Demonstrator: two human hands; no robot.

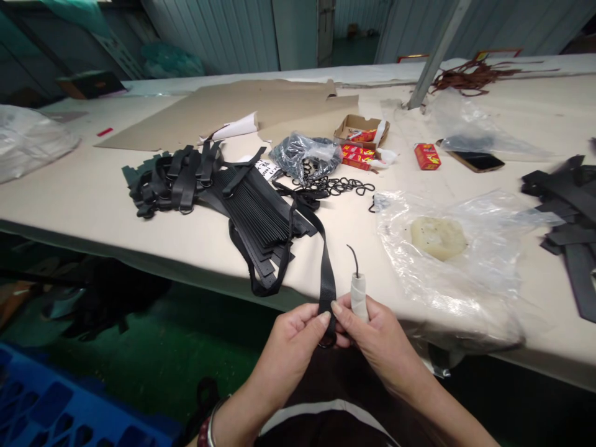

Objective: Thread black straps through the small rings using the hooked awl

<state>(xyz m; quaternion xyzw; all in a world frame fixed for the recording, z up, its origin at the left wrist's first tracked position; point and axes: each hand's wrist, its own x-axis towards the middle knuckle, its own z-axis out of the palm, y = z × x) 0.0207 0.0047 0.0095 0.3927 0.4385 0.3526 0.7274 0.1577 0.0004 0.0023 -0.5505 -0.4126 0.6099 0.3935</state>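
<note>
A black strap point(328, 270) runs from the table down to my hands at the table's front edge. My left hand point(300, 332) pinches its lower part from the left, just above a dark ring point(328, 339). My right hand point(367, 332) pinches the same strap from the right and also keeps a white-wrapped handle point(358, 297) between thumb and fingers. A thin, curved dark hook tip point(354, 257) points up from that handle. Behind the strap lies a fanned stack of black strips point(256, 208), beside a heap of black straps with rings point(179, 177).
Black wire hooks point(342, 185) lie by a plastic bag point(305, 155) and red boxes point(357, 156). To the right are a yellowish block point(438, 238) in clear plastic, a phone point(472, 159) and more black straps point(575, 217). A metal post point(437, 56) stands behind.
</note>
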